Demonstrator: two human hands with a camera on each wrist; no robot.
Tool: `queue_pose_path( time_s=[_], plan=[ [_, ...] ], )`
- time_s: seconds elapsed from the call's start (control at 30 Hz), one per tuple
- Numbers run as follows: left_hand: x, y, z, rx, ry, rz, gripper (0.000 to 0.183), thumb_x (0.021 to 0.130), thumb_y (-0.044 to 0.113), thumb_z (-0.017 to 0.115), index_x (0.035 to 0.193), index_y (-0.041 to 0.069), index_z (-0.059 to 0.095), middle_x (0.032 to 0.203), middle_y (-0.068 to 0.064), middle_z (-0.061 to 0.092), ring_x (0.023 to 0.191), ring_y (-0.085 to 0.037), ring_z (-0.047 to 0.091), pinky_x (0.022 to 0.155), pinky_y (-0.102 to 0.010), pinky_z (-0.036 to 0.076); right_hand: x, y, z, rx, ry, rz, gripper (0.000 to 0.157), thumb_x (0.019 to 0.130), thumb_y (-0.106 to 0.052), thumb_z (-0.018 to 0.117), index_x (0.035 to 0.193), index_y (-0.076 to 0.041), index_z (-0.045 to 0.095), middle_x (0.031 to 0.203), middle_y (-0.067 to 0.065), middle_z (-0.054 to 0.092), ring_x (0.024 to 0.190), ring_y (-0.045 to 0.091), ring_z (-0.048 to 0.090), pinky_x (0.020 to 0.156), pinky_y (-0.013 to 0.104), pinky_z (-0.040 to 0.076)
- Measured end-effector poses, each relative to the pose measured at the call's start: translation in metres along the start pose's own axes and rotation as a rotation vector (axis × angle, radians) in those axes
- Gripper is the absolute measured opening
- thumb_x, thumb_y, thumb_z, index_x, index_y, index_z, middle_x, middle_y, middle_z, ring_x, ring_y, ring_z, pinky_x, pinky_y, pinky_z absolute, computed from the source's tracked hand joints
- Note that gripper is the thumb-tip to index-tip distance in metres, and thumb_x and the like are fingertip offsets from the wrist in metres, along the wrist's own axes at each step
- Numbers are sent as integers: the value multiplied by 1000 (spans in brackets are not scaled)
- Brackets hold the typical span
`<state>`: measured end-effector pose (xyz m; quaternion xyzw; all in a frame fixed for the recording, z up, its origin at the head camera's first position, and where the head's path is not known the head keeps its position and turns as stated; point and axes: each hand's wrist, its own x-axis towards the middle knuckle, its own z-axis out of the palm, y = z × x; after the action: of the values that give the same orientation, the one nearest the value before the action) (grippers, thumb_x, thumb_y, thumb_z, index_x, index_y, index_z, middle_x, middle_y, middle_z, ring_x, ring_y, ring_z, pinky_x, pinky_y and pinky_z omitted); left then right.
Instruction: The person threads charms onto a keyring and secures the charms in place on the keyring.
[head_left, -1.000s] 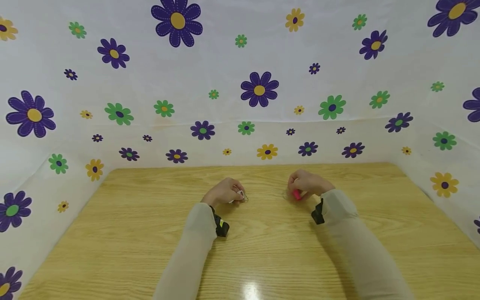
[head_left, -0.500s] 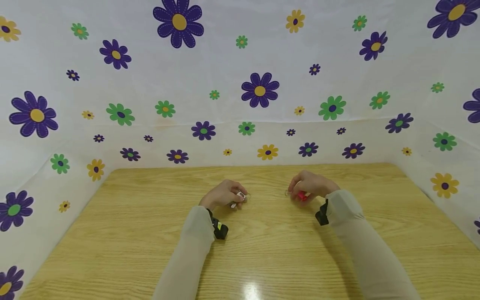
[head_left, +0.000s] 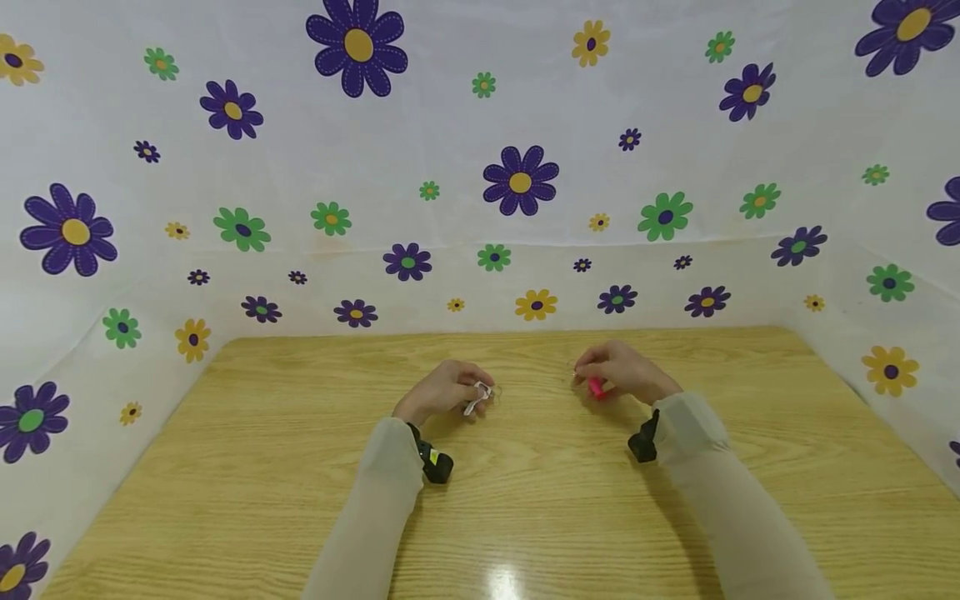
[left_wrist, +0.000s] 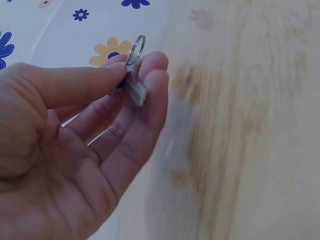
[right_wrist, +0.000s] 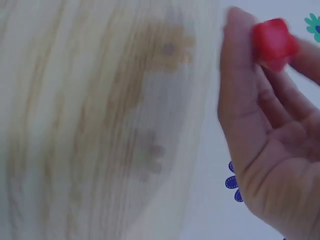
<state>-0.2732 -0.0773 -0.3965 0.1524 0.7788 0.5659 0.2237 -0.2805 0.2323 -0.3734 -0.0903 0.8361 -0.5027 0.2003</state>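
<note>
My left hand (head_left: 441, 390) is raised over the back half of the table, pinching a key (left_wrist: 134, 91) between thumb and fingers. A thin metal ring (left_wrist: 138, 47) stands up from the key's upper end. In the head view this key looks whitish. Across from it, my right hand (head_left: 624, 372) pinches a small pinkish-red block-like keychain piece (right_wrist: 274, 41). A faint thin ring shows by the right fingertips in the head view. The right wrist view is blurred, and the fingers hide part of the red piece. A gap separates the two hands.
Both hands are above a wood-grain table (head_left: 525, 483). A white cloth (head_left: 420, 133) with purple, green and yellow flowers closes off the back and both sides. Each wrist carries a black camera (head_left: 437, 467).
Both hands stay over the same area with slight shifts. The left hand has turned the key a little, showing more of it. The right hand has moved slightly right and tilted the red piece.
</note>
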Motion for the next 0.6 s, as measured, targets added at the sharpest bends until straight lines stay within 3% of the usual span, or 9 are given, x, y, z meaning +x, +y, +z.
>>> queue_pose_path(
  time_s=[0.2,0.43,0.6],
  plan=[
    [-1,0,2,5,38,-1,23,101,-8,54,122,-9,64,99,-16,71,81,-19,70,68,-29,58,2,1,3,41,77,-5,23,106,-5,52,117,13,58,104,19,69,71,14,53,76,36,60],
    [-3,-1,4,29,55,31,23,99,-9,56,120,-10,64,94,-16,72,74,-18,69,63,-27,56,-1,1,6,62,89,-2,7,103,-1,55,102,6,57,94,14,72,59,10,52,61,28,57],
    [-5,0,6,28,65,34,22,100,-6,57,120,-9,65,96,-17,72,75,-18,69,65,-29,58,-3,1,7,43,82,-19,8,104,-1,53,101,5,55,90,14,72,57,9,52,56,26,54]
  ],
)
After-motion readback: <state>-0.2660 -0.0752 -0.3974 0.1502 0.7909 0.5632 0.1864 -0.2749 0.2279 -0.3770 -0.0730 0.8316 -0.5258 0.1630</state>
